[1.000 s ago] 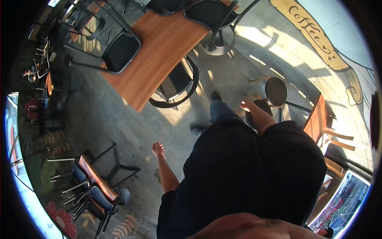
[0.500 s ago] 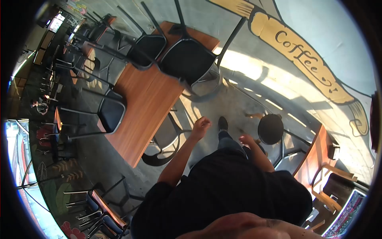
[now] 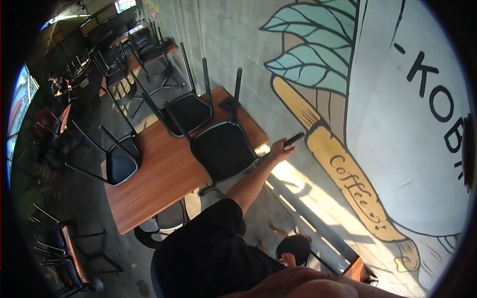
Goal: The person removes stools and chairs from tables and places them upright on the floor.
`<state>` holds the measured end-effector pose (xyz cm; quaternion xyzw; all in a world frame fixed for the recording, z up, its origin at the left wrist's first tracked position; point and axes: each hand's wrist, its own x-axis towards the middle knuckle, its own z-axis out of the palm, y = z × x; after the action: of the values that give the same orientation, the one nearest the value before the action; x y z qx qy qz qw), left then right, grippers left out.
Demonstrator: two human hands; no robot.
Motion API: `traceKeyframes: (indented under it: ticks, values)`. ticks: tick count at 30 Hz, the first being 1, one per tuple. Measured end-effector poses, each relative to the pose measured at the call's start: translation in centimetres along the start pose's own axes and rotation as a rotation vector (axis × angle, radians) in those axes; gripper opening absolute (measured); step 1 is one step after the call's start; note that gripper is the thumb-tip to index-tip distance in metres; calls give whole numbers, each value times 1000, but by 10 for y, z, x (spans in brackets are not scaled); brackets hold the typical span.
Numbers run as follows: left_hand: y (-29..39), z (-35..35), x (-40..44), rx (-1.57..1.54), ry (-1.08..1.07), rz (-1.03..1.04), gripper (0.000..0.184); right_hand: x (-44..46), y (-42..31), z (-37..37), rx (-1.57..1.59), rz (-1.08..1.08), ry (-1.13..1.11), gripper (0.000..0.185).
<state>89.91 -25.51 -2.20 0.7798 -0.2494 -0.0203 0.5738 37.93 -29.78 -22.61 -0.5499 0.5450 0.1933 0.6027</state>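
Observation:
My left hand [image 3: 281, 151] is wrapped round a leg of an upturned black chair [image 3: 223, 151]. This chair rests seat-down on the near right part of a brown wooden table [image 3: 159, 181], legs pointing up. My right hand [image 3: 287, 260] hangs low in front of a round dark stool [image 3: 294, 248], fingers loosely apart and holding nothing visible. Whether it touches the stool I cannot tell. Two more upturned chairs lie on the same table: one black chair [image 3: 188, 114] just behind, another black chair [image 3: 121, 161] at the left edge.
A painted concrete wall [image 3: 238, 44] runs along the right. Further tables with upturned chairs [image 3: 144, 54] stand behind. A chair [image 3: 169, 218] is tucked under the near table edge. At lower left is another table [image 3: 72, 253] with chairs. A person [image 3: 59, 87] is far left.
My left hand has risen from beside the table and closed round the chair leg. My view has swung up towards the wall. My right hand now appears in front of the stool.

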Motion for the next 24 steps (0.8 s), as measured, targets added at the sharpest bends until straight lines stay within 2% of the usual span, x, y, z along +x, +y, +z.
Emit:
traceKeyframes:
  ticks: [1,4,7,9,10,12,13,15,16,18,24]
  values:
    - [-8,-2,8,29,-76,-66,29,5,-10,2,0,3,-19,19]
    - [-23,9,1,-215,60,-76,29,27,-57,12,18,-6,-50,26]
    - [46,-33,-47,-212,104,-44,34,51,-102,11,94,-33,-69,32]
    - [94,-73,-80,-308,11,-222,40,62,-121,8,155,-51,-87,37]
    - [98,-86,-91,-294,26,-216,40,66,-128,6,186,-64,-96,39]
    - [105,-108,-114,-682,-22,-205,40,74,-139,1,255,-90,-118,44]
    - [117,-126,-125,-677,-9,-205,40,76,-142,-1,291,-105,-132,46]
    - [146,-168,-146,-958,-94,3,36,78,-141,-8,370,-141,-156,51]
    - [157,-186,-156,-963,-88,-8,36,76,-138,-12,411,-156,-167,53]
    - [172,-218,-177,-1256,-125,56,36,64,-135,-24,406,-188,-138,55]
    - [167,-273,-236,-1518,-185,44,35,7,-78,-68,230,-231,33,53]
